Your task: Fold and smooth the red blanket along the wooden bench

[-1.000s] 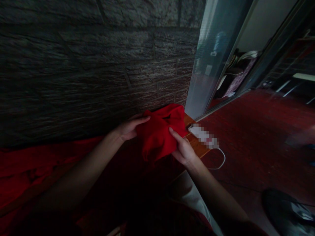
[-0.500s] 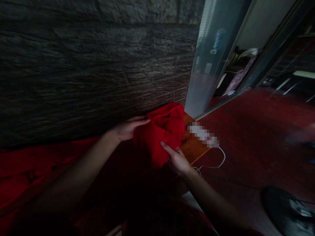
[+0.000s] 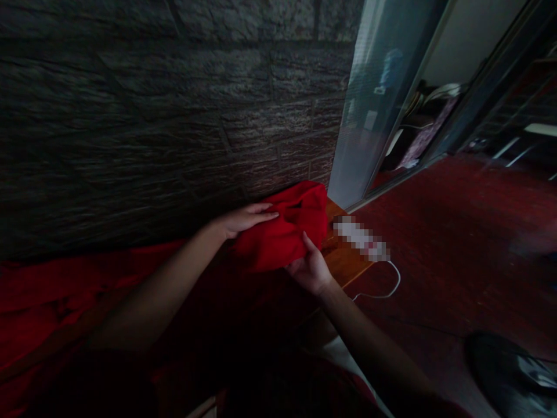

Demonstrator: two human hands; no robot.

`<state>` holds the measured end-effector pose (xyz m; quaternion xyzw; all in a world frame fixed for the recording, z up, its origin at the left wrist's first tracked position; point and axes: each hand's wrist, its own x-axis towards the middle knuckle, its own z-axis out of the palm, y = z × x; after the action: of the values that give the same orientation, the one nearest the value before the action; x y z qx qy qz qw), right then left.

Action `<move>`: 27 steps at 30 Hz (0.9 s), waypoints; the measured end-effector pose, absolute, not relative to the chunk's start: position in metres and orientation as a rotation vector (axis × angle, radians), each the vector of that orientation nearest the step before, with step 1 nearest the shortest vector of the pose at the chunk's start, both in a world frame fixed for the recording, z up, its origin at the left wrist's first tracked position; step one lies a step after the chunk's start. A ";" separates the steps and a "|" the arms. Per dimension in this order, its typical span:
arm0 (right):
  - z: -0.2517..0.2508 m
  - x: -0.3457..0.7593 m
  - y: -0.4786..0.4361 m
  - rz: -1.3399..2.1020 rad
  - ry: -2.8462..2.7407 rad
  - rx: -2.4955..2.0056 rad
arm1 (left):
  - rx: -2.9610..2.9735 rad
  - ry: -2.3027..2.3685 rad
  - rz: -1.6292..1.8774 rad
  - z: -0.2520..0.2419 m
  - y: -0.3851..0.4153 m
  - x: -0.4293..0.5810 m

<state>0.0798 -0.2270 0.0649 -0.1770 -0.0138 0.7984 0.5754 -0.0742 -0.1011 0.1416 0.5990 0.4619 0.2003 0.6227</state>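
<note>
A folded bundle of red cloth (image 3: pixel 282 238) rests at the wall end of a wooden bench or table top (image 3: pixel 348 267). My left hand (image 3: pixel 246 222) lies on the bundle's left upper side, its fingers stretched out flat over the fabric. At the lower right edge, my right hand (image 3: pixel 312 271) grips the cloth, thumb on top and the other fingers tucked underneath, mostly hidden. Whether the cloth is a garment I cannot tell. More red fabric (image 3: pixel 26 296) is spread out at the left, below my left forearm.
A blurred white object (image 3: pixel 361 238) with a white cable (image 3: pixel 398 284) lies on the wood right of the bundle. A dark stone wall (image 3: pixel 195 116) rises behind. A glass door (image 3: pixel 361 116) stands beyond. On the red floor (image 3: pixel 456 232) is a round dark base (image 3: pixel 500 371).
The front of the red cloth has been folded up and now lies flatter. My left hand has slid right onto the bundle; my right hand has shifted slightly, its thumb higher.
</note>
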 end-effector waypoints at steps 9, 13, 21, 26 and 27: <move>0.061 0.084 -0.240 1.753 0.026 -0.538 | 1.077 1.189 0.552 0.096 -0.108 -0.104; 0.052 0.079 -0.236 1.734 -0.020 -0.558 | 0.948 1.090 0.617 0.085 -0.114 -0.114; 0.050 0.092 -0.223 1.679 -0.038 -0.528 | 0.923 0.978 0.395 0.067 -0.123 -0.127; 0.053 0.101 -0.215 1.629 -0.072 -0.555 | 0.871 0.841 0.439 0.060 -0.126 -0.121; 0.052 0.102 -0.214 1.621 -0.079 -0.556 | 0.872 0.833 0.454 0.059 -0.127 -0.120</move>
<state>0.1019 -0.2137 0.0517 -0.2451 -0.0350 0.7147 0.6541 -0.1198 -0.1267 0.0594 0.4063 0.3882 0.2118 0.7996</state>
